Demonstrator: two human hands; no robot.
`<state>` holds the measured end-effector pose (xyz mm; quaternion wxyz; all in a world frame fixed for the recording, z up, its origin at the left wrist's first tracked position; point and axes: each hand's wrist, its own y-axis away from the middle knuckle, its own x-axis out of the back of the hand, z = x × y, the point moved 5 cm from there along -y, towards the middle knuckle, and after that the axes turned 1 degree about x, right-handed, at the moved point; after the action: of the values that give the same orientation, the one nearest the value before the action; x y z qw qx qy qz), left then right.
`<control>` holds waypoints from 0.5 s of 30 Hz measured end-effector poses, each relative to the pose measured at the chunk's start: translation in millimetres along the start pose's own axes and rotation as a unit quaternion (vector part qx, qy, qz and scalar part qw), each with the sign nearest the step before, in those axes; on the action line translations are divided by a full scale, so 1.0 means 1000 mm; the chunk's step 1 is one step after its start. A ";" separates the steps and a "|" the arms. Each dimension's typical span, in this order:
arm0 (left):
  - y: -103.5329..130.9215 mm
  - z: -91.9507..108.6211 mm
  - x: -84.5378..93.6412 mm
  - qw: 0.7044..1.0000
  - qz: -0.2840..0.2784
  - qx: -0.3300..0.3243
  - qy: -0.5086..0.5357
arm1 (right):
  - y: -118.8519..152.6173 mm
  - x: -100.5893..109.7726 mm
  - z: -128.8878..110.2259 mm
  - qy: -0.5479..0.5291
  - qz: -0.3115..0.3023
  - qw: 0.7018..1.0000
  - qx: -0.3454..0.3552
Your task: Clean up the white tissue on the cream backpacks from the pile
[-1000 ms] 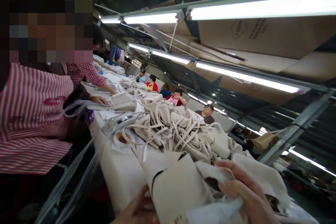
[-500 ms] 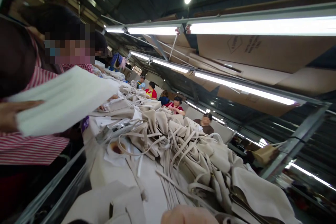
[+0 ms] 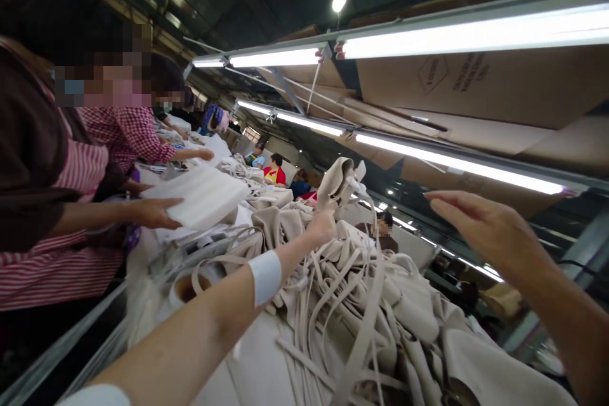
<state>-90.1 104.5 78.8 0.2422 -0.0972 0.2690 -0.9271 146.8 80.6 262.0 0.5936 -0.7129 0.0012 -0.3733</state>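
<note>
My left hand (image 3: 322,227), on an outstretched arm with a white band round it, is closed on a beige bag (image 3: 333,183) and holds it up above the heap. A long strap (image 3: 365,314) hangs from that bag down to the table. To the right, my right hand (image 3: 490,231) is raised in the air, fingers stretched out, with nothing in it. Under both hands lies a heap of beige bags (image 3: 404,304) with tangled straps. A roll of tape (image 3: 183,285) sits on the table beside my left forearm, partly covered by it.
At the left, a co-worker in a striped apron (image 3: 85,168) holds white sheets (image 3: 202,193) over the table. Another in a checked sleeve (image 3: 143,133) reaches in behind. Lit tube lamps (image 3: 457,25) and cardboard sheets (image 3: 476,85) hang overhead. A metal post (image 3: 583,247) stands right.
Both my arms have come into view. My left hand now lifts a beige bag from the heap; my right hand is raised. The co-worker's white sheets have moved right, onto the table's far side.
</note>
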 end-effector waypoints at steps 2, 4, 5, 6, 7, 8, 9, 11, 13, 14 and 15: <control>0.020 -0.038 -0.003 0.995 -0.033 0.034 -0.091 | 0.046 -0.022 0.028 0.010 -0.094 0.994 -0.050; 0.057 -0.079 -0.002 0.980 -0.086 0.064 -0.169 | 0.100 -0.049 0.050 -0.007 -0.210 0.975 -0.069; 0.078 -0.096 0.000 0.971 -0.114 0.070 -0.199 | 0.127 -0.063 0.059 -0.017 -0.266 0.961 -0.075; 0.099 -0.111 0.002 0.962 -0.141 0.072 -0.224 | 0.153 -0.074 0.066 -0.028 -0.312 0.946 -0.082; 0.118 -0.122 0.003 0.952 -0.166 0.071 -0.247 | 0.177 -0.084 0.072 -0.040 -0.353 0.930 -0.091; 0.136 -0.130 0.004 0.943 -0.188 0.067 -0.266 | 0.200 -0.090 0.076 -0.051 -0.389 0.914 -0.105; 0.153 -0.135 0.005 0.934 -0.207 0.061 -0.284 | 0.220 -0.095 0.079 -0.062 -0.420 0.897 -0.121; 0.181 -0.139 0.002 0.918 -0.240 0.048 -0.312 | 0.255 -0.095 0.082 -0.076 -0.478 0.861 -0.156; 0.206 -0.140 -0.007 0.905 -0.269 0.036 -0.328 | 0.282 -0.086 0.084 -0.073 -0.528 0.825 -0.188; 0.218 -0.140 -0.012 0.899 -0.284 0.030 -0.332 | 0.292 -0.078 0.085 -0.070 -0.542 0.812 -0.205; 0.229 -0.140 -0.017 0.894 -0.299 0.024 -0.333 | 0.300 -0.069 0.087 -0.071 -0.549 0.802 -0.223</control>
<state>-27.6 7.5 -164.2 0.0313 -0.4707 0.1086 -0.8750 275.7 96.2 -29.8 0.1123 -0.7313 -0.3496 -0.5748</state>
